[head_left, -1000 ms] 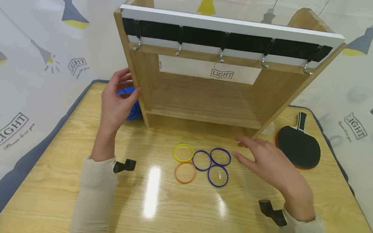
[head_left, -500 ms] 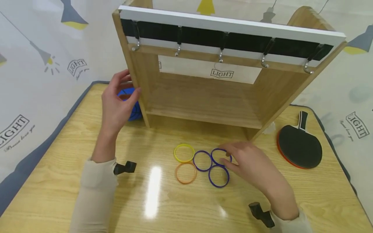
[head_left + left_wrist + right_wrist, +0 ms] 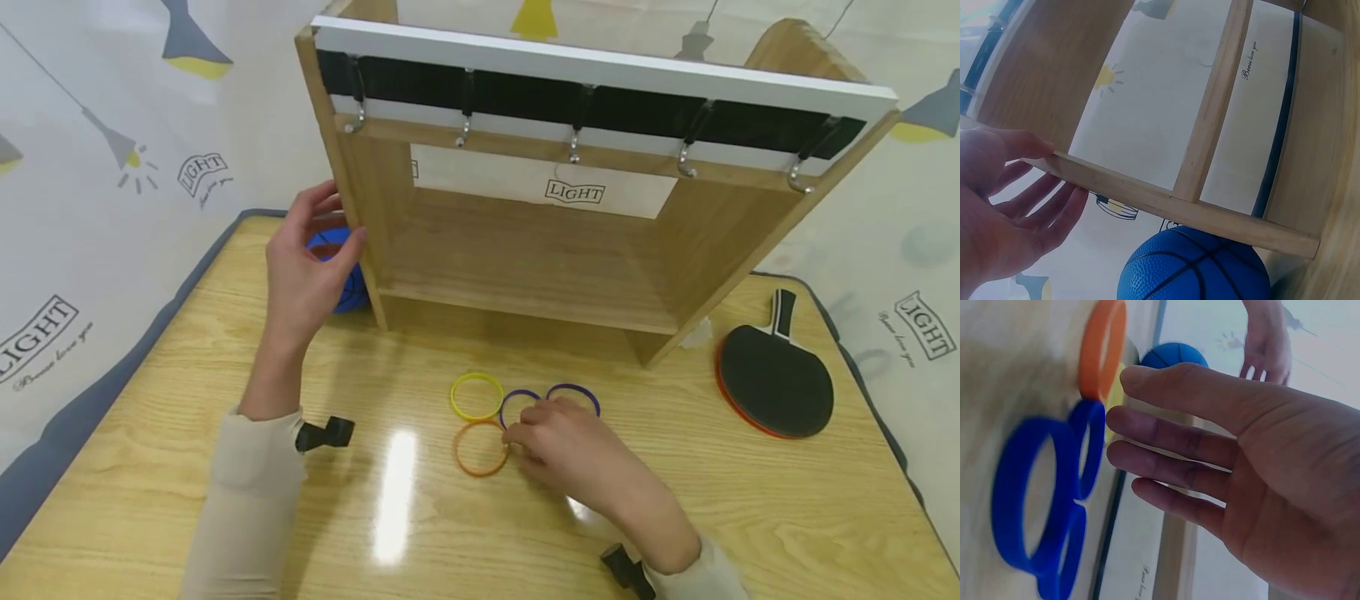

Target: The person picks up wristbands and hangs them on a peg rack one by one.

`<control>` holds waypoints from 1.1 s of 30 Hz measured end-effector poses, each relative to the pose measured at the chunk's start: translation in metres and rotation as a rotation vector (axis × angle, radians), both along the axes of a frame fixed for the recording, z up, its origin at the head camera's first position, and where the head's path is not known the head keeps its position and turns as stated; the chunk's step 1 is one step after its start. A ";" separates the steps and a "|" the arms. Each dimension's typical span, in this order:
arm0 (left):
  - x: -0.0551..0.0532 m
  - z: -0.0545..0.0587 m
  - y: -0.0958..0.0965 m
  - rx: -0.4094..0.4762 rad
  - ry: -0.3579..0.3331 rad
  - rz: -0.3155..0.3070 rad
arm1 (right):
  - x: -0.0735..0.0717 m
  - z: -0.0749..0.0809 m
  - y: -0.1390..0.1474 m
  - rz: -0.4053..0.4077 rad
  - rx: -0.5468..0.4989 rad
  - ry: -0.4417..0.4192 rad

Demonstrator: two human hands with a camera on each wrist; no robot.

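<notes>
My left hand (image 3: 303, 271) grips the left side panel of a wooden shelf rack (image 3: 517, 258), thumb on its front edge and fingers behind it. In the left wrist view the thumb and fingers close around the panel edge (image 3: 1116, 181). Over the table rings hovers my right hand (image 3: 581, 454), fingers loosely extended with nothing between them. Close to its fingertips in the right wrist view are an orange ring (image 3: 1091, 350) and a blue ring (image 3: 1010, 500), with two more blue rings beside it. A yellow ring (image 3: 476, 419) lies behind the orange one; the hand partly covers the blue rings.
A white-and-black bar with several metal hooks (image 3: 574, 150) runs along the rack's top front. A blue ball (image 3: 351, 292) sits behind the rack's left side. On the right lies a black table tennis paddle (image 3: 780, 383) on the wooden table (image 3: 150, 467).
My right hand has moved left and toward me, from beside the rings to over the blue ones. The left hand keeps its hold on the rack; the rings stay put.
</notes>
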State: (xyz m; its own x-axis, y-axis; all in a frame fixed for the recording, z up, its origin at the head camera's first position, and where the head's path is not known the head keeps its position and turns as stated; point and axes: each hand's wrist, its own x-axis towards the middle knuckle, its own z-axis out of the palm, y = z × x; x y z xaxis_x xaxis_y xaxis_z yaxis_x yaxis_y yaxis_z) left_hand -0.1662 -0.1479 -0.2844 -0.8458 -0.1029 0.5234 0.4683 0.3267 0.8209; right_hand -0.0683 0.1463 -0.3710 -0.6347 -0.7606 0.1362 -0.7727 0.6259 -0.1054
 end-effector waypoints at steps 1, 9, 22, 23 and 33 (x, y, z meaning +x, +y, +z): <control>0.000 0.000 0.000 0.001 0.001 -0.001 | 0.001 -0.002 -0.002 0.012 -0.008 -0.001; -0.001 -0.001 0.000 0.010 0.005 -0.004 | 0.001 -0.013 -0.011 0.043 0.000 0.015; -0.001 0.000 0.000 0.018 -0.012 -0.002 | 0.000 -0.022 -0.016 0.013 0.006 0.057; -0.001 0.000 0.000 0.017 -0.012 -0.001 | 0.000 -0.022 -0.016 0.014 0.004 0.059; 0.000 0.000 0.000 0.017 -0.012 -0.002 | -0.003 -0.014 -0.016 0.076 -0.116 0.177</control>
State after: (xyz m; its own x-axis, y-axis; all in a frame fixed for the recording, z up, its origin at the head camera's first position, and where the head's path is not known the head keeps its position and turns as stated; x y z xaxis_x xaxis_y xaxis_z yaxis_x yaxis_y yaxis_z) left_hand -0.1666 -0.1478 -0.2841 -0.8523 -0.1097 0.5114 0.4589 0.3121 0.8318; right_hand -0.0716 0.1302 -0.3853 -0.5344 -0.7784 0.3295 -0.8302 0.5566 -0.0317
